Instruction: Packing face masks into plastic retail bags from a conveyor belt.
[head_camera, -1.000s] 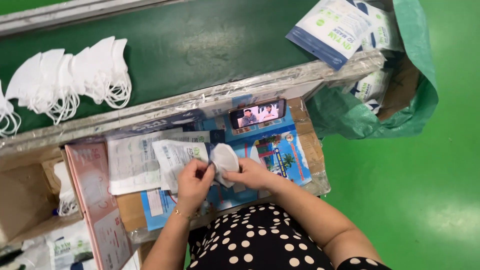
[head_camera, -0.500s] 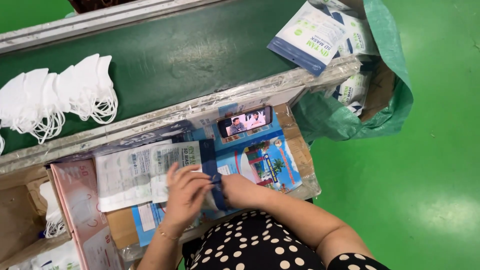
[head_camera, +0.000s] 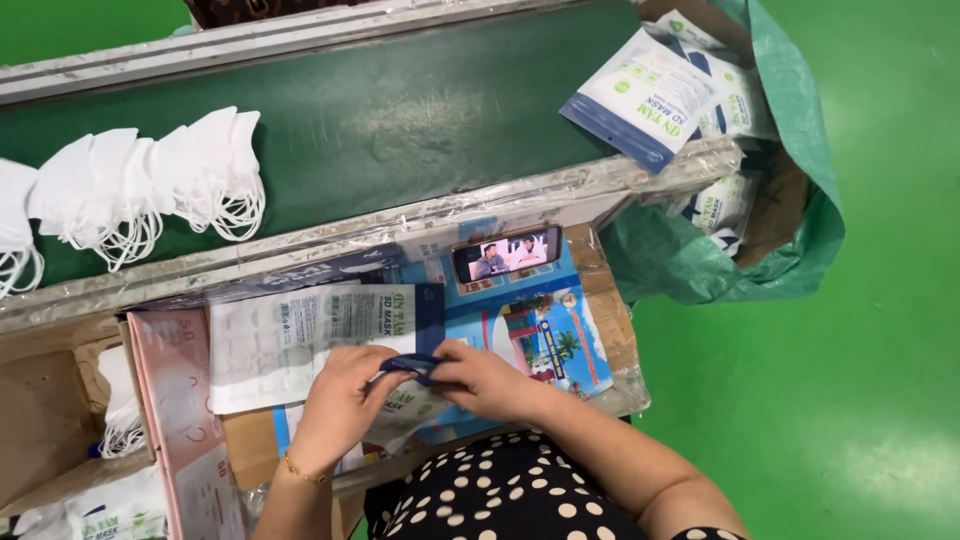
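At far left, a row of white face masks (head_camera: 130, 190) with dangling ear loops is laid on the green conveyor belt (head_camera: 420, 120); nearer, a cardboard box (head_camera: 45, 420) and a pink carton (head_camera: 180, 420) are seen. A stack of flat printed mask pouches (head_camera: 290, 340) is spread on the table (head_camera: 615, 330), just left of and beyond the hands. The left hand (head_camera: 340, 405) is closed in a pinch on the left part of the dark blue top edge of a mask pouch (head_camera: 412, 362); the right hand (head_camera: 490, 380) is closed on the right part of the same edge. The pouch is held between both hands, directly before the person, its blue edge running left to right and its body lying beneath the hands toward the near side; neither hand is nearer than the other. Beyond the right hand, a phone (head_camera: 505, 253) is propped against the belt frame. At far right, filled pouches (head_camera: 650, 100) are gathered in a green sack (head_camera: 800, 200).
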